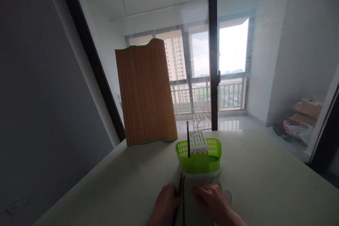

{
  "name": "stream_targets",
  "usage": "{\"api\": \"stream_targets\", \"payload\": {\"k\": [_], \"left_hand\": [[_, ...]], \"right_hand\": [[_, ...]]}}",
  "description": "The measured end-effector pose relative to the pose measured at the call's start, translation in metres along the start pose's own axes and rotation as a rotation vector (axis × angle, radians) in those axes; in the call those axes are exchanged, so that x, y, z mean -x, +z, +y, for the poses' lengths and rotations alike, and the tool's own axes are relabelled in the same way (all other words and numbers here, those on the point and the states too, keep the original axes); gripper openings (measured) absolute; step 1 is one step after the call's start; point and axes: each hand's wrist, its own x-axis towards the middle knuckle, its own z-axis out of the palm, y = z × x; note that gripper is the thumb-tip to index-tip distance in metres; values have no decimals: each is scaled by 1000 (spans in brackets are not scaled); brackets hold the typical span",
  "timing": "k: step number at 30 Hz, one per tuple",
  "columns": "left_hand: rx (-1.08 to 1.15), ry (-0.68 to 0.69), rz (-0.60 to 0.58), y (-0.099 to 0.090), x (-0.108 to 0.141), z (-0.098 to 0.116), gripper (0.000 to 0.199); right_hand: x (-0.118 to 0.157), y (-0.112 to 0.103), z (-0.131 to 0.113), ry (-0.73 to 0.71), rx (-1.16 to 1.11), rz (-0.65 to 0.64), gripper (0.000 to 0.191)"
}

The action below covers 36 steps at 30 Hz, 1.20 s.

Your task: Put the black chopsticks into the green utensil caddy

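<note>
Dark chopsticks are gripped in my left hand, with their tips pointing up toward the basket. Beside that hand, another dark chopstick runs lengthwise; whether it is held or lies on the table I cannot tell. My right hand rests low to the right, fingers curled, and what is inside them, if anything, is hidden. Just beyond both hands stands a green cutlery basket with a white slotted rack on it. Dark chopsticks stand upright in its left part.
Two pale round pieces lie by my right hand, partly hidden. At the back left of the white table a bamboo mat stands upright. Behind the table are a glass partition with a dark frame and some cardboard boxes.
</note>
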Motion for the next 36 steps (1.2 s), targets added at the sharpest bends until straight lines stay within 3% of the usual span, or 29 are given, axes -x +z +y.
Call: {"api": "stream_targets", "payload": {"k": [3, 7, 10, 13, 17, 21, 28, 32, 36], "left_hand": [[95, 13, 38, -6, 0, -8, 16], [465, 37, 21, -40, 7, -12, 21], [728, 183, 126, -71, 13, -8, 31], [835, 299, 266, -88, 17, -8, 34], [928, 341, 311, -84, 19, -21, 34], [927, 325, 296, -70, 18, -39, 37], [827, 272, 240, -61, 20, -46, 40], [702, 316, 250, -70, 22, -37, 33], [726, 350, 354, -103, 15, -25, 30]], "right_hand": [[-2, 3, -4, 41, -43, -12, 22], [-17, 2, -25, 197, -189, -86, 22], [-41, 5, -49, 278, -377, -145, 35], [-69, 15, -67, 308, -531, -131, 49], [-95, 33, -74, 261, -493, -53, 26], [-100, 51, -68, 194, -436, -64, 5], [-85, 73, -56, 150, -346, -86, 10], [-83, 72, -52, 167, -336, -92, 10], [-80, 48, -44, 192, -362, -62, 26]]}}
